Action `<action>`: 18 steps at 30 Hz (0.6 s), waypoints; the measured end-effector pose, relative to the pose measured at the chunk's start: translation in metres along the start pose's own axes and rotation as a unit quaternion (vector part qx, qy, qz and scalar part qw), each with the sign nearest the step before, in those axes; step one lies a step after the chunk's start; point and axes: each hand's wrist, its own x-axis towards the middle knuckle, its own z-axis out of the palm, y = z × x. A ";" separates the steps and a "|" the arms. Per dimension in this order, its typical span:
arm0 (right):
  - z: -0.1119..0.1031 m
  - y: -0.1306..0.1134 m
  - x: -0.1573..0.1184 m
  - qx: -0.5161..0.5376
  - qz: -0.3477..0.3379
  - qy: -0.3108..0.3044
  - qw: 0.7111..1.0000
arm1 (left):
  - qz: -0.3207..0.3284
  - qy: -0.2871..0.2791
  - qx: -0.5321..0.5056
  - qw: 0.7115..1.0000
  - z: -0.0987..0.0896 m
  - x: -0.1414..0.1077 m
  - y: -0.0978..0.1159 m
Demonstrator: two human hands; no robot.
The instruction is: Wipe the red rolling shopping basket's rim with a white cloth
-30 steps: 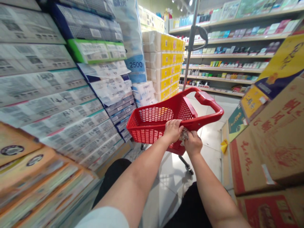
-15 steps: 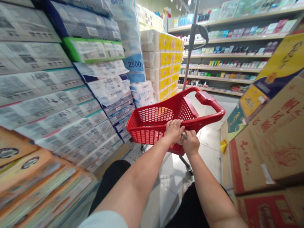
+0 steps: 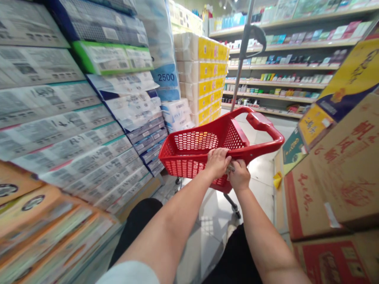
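Note:
A red plastic shopping cart (image 3: 257, 151) on grey legs with castors stands in front of me, turned sideways, its handle to the right. My left hand (image 3: 217, 161) is closed over the near rim of its basket, fingers curled to the inside. Just right of it, my right hand (image 3: 239, 176) is closed against the side of the basket. A small crumpled brownish thing (image 3: 230, 169) shows between the two hands, partly covered by the right fingers; its kind is unclear. The visible inside of the basket holds nothing.
Tall stacks of tissue packs (image 3: 59, 118) line the left, with yellow-and-white packs (image 3: 207, 75) beyond. Cardboard boxes (image 3: 340, 169) are piled on the right. A grey metal pole (image 3: 243, 51) rises behind the cart. Shelves of small goods (image 3: 284, 67) stand at the back above the tiled floor (image 3: 260, 189).
The view has shifted slightly, and the cart sits a little further right in it. Both hands keep their hold.

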 end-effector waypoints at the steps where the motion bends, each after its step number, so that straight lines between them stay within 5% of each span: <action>1: 0.000 0.000 0.000 -0.001 -0.002 -0.007 1.000 | -0.002 -0.001 0.000 1.000 0.000 0.000 0.000; 6: -0.004 0.000 0.002 0.026 -0.014 0.061 0.998 | 0.006 0.004 0.001 1.000 0.001 0.000 -0.001; 11: -0.008 0.001 0.005 0.033 -0.021 0.044 0.998 | 0.006 0.005 0.006 1.000 0.001 0.000 -0.001; 15: -0.009 0.004 0.006 0.078 -0.035 0.131 0.988 | 0.006 0.005 0.005 1.000 0.001 0.000 0.000; 18: -0.006 0.005 0.006 0.071 -0.052 0.119 0.989 | 0.006 0.003 0.007 1.000 0.000 0.000 0.000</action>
